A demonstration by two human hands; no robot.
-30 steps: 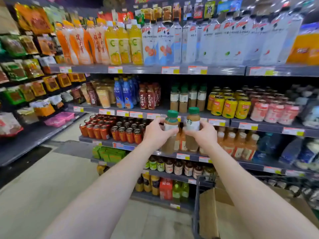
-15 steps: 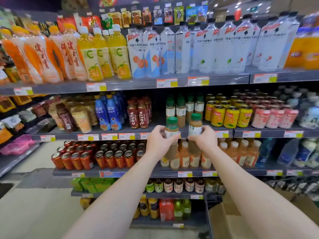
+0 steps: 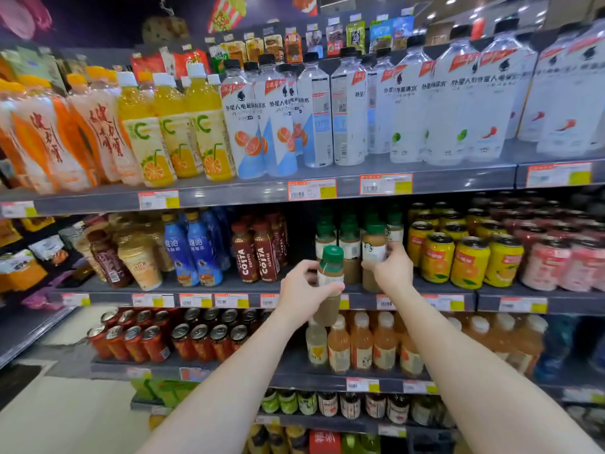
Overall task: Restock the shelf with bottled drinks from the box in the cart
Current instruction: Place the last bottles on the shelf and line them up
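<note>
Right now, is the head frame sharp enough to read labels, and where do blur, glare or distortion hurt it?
Head view: centre fairly sharp, the right hand holding a Starbucks bottle, logo readable; the left hand's coffee bottle slightly soft; water bottles at the right edge smear; the wide lens bows the shelf edge; ceiling lights blow out upper right.

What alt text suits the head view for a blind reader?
At a shop's drinks shelf, the right hand holds a green-capped coffee bottle beside matching bottles; the left hand holds a second bottle lower, before the shelf edge.
</note>
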